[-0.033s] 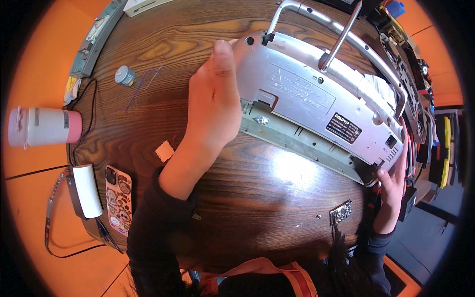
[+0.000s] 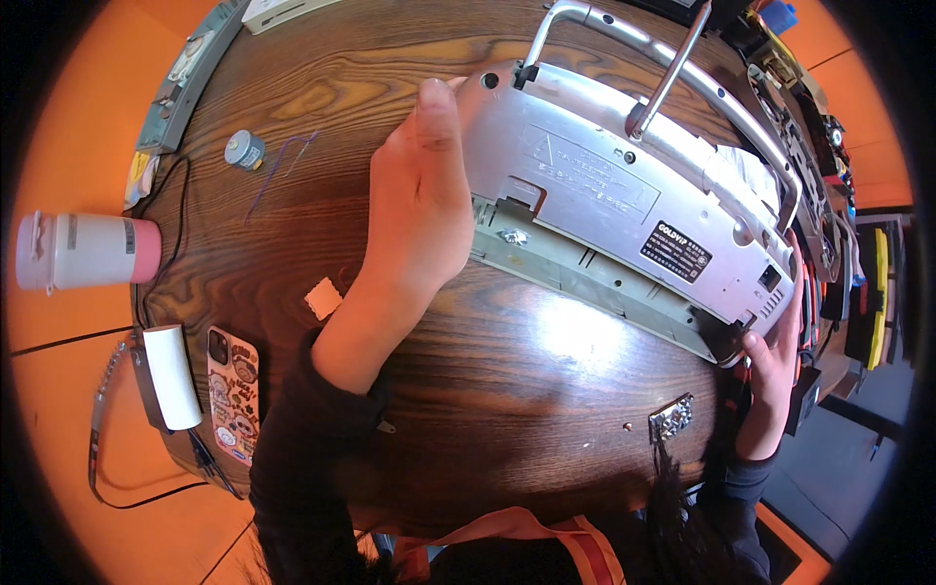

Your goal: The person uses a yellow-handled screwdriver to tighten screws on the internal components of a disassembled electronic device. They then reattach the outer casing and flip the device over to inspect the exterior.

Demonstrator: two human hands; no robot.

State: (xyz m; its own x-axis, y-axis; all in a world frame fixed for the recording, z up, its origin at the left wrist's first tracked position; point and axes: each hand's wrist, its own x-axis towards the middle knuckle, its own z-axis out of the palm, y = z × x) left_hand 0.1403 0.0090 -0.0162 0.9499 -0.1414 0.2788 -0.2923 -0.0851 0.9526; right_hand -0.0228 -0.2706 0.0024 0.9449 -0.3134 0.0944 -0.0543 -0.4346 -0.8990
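Observation:
A silver portable radio (image 2: 585, 171) is tilted up in front of me with its back toward me. It has a tubular carrying handle (image 2: 673, 58) and a metal rod antenna (image 2: 673, 73) pointing up. Along its lower edge a long battery compartment (image 2: 595, 283) lies uncovered, with a metal spring contact (image 2: 515, 236) at its left part. My left hand (image 2: 421, 195) grips the radio's left end, thumb up and other fingers hidden behind it. At the lower right corner, my right hand (image 2: 770, 375) holds the other end, its thumb near the compartment and most fingers out of sight.
Left on the wooden table (image 2: 322, 68) lie a small round grey-blue part (image 2: 244, 149), a paper scrap (image 2: 324, 298), a phone in a patterned case (image 2: 233, 390) and a white roll (image 2: 173, 378). A pink-and-white cup (image 2: 93, 252) stands beyond. Near right is a small metal-studded block (image 2: 672, 419).

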